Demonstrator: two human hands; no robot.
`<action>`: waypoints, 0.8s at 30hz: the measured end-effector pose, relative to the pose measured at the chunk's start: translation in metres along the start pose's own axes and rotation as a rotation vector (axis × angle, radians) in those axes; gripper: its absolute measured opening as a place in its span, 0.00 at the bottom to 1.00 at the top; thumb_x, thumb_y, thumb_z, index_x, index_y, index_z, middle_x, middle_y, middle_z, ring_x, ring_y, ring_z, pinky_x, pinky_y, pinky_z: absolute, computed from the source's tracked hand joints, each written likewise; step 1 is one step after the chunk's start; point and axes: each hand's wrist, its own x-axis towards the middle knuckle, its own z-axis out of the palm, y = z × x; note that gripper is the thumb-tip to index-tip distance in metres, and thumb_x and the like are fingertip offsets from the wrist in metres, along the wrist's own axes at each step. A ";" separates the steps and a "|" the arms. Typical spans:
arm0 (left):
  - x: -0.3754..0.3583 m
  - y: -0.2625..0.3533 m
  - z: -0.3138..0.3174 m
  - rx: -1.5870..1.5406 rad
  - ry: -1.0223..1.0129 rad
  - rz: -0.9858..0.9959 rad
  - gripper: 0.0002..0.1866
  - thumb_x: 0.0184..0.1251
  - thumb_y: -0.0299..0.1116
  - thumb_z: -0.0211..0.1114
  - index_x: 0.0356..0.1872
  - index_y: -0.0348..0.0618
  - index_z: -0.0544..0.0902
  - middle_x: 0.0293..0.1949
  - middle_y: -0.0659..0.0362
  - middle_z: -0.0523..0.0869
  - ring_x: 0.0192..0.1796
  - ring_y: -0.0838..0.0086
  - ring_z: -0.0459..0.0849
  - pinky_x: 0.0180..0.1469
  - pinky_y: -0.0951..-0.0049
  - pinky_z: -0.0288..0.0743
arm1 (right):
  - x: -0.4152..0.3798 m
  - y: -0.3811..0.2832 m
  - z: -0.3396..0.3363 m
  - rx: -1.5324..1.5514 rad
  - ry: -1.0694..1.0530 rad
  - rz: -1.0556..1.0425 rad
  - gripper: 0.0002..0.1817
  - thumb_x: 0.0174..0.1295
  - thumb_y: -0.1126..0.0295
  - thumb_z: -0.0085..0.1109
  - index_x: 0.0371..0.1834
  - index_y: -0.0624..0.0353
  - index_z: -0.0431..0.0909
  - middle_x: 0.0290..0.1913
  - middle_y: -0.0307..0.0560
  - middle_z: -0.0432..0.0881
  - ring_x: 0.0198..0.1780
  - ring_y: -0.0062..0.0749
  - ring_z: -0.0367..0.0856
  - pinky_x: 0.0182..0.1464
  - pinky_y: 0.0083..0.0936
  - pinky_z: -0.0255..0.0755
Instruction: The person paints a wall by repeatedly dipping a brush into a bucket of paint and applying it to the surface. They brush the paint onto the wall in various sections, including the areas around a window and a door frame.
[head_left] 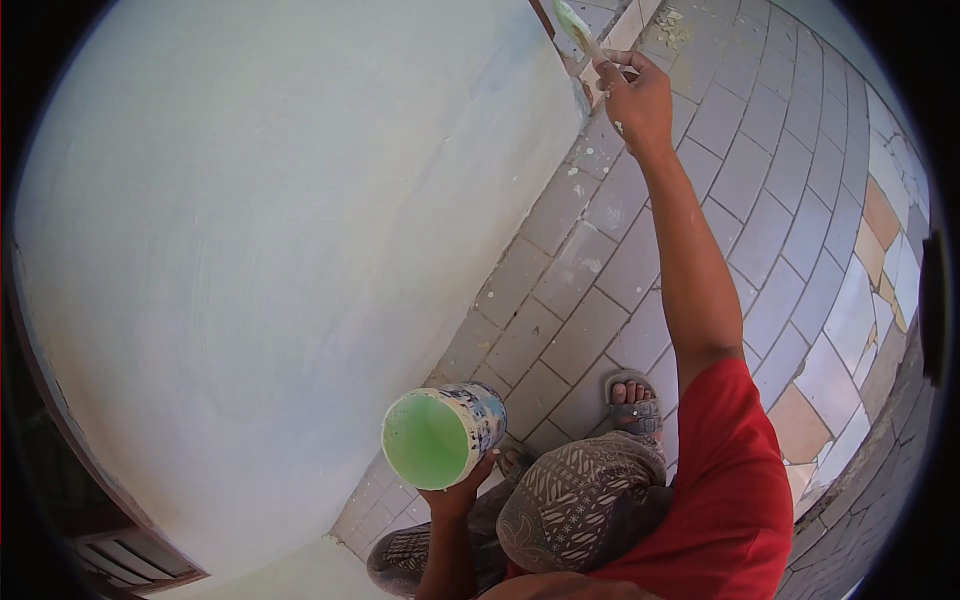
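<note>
At the lower middle, my left hand (460, 492) holds a paint bucket (487, 418) from below and the side. Light green paint (428, 440) shows inside the bucket, whose outside is splattered. My right arm reaches out to the top, where my right hand (637, 98) grips the handle of a paintbrush (580, 30) with green on its bristles. The brush is by the far end of the pale wall (290, 220), near a door frame edge. Paint specks dot my right hand.
Grey floor tiles (590, 335) with paint drips run along the wall's base. My sandaled foot (632, 400) and patterned trouser knees are below. Broken-tile paving (800, 425) lies at the right. Paint flakes (672, 28) are on the floor at the top. A slatted vent (135, 555) is at the lower left.
</note>
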 end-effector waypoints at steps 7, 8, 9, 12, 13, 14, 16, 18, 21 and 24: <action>0.013 -0.018 0.022 -0.136 -0.034 0.123 0.50 0.45 0.28 0.91 0.72 0.35 0.73 0.64 0.51 0.85 0.64 0.63 0.85 0.67 0.60 0.81 | -0.172 -0.007 0.064 -0.066 -0.442 -0.048 0.12 0.68 0.67 0.67 0.48 0.64 0.83 0.25 0.61 0.84 0.27 0.59 0.86 0.35 0.46 0.78; 0.014 -0.022 0.022 -0.136 -0.036 0.122 0.50 0.45 0.28 0.91 0.72 0.35 0.73 0.64 0.51 0.85 0.64 0.63 0.85 0.67 0.60 0.81 | -0.192 -0.007 0.060 -0.075 -0.580 -0.004 0.12 0.68 0.67 0.67 0.48 0.64 0.84 0.25 0.61 0.84 0.27 0.57 0.86 0.35 0.44 0.78; 0.015 -0.026 0.022 -0.130 -0.071 0.079 0.50 0.45 0.28 0.91 0.73 0.36 0.72 0.65 0.50 0.84 0.65 0.63 0.84 0.67 0.60 0.81 | -0.195 -0.006 0.059 -0.076 -0.576 0.001 0.12 0.68 0.67 0.67 0.48 0.64 0.84 0.25 0.61 0.84 0.27 0.57 0.86 0.35 0.44 0.78; 0.016 -0.018 0.027 -0.153 -0.102 0.054 0.50 0.46 0.27 0.90 0.73 0.36 0.72 0.65 0.50 0.84 0.66 0.62 0.84 0.68 0.59 0.81 | -0.176 -0.012 0.051 0.022 -0.954 0.108 0.14 0.68 0.65 0.71 0.49 0.63 0.87 0.27 0.49 0.85 0.28 0.34 0.82 0.35 0.32 0.73; 0.015 -0.011 0.028 -0.191 -0.094 0.064 0.49 0.47 0.26 0.89 0.73 0.36 0.73 0.65 0.50 0.84 0.66 0.62 0.84 0.68 0.60 0.81 | -0.143 -0.013 0.046 0.044 -1.001 0.166 0.15 0.68 0.63 0.72 0.51 0.62 0.88 0.28 0.43 0.85 0.28 0.25 0.78 0.33 0.27 0.69; 0.013 -0.005 0.026 -0.185 -0.090 0.065 0.49 0.47 0.26 0.89 0.73 0.36 0.73 0.65 0.50 0.84 0.66 0.62 0.84 0.68 0.60 0.81 | -0.109 -0.024 0.037 0.029 -0.915 0.236 0.13 0.68 0.64 0.73 0.49 0.62 0.89 0.29 0.39 0.84 0.27 0.22 0.74 0.31 0.26 0.66; 0.011 0.001 0.025 -0.149 -0.068 0.125 0.48 0.47 0.26 0.89 0.73 0.36 0.73 0.65 0.50 0.85 0.66 0.62 0.85 0.68 0.60 0.81 | -0.031 -0.004 0.029 0.132 -0.764 0.203 0.10 0.67 0.66 0.73 0.44 0.61 0.89 0.27 0.34 0.81 0.23 0.15 0.63 0.26 0.21 0.54; 0.008 -0.005 0.019 -0.123 -0.059 0.109 0.50 0.46 0.25 0.89 0.74 0.36 0.71 0.66 0.50 0.84 0.66 0.61 0.84 0.68 0.58 0.82 | 0.016 -0.009 0.010 0.090 -0.583 0.220 0.08 0.67 0.66 0.74 0.42 0.58 0.89 0.26 0.32 0.80 0.19 0.11 0.58 0.22 0.20 0.49; 0.008 -0.013 0.015 -0.087 -0.034 0.080 0.51 0.45 0.27 0.89 0.74 0.36 0.72 0.66 0.50 0.84 0.67 0.60 0.84 0.70 0.57 0.80 | 0.043 -0.001 -0.007 0.167 -0.406 0.176 0.10 0.67 0.66 0.73 0.44 0.60 0.88 0.26 0.33 0.80 0.20 0.12 0.61 0.23 0.19 0.51; 0.007 -0.022 0.012 -0.031 -0.004 0.082 0.49 0.46 0.32 0.91 0.73 0.37 0.74 0.66 0.51 0.85 0.67 0.60 0.84 0.71 0.58 0.77 | 0.037 0.007 -0.001 0.227 -0.187 0.155 0.13 0.67 0.65 0.72 0.47 0.63 0.88 0.26 0.35 0.81 0.21 0.15 0.66 0.24 0.20 0.56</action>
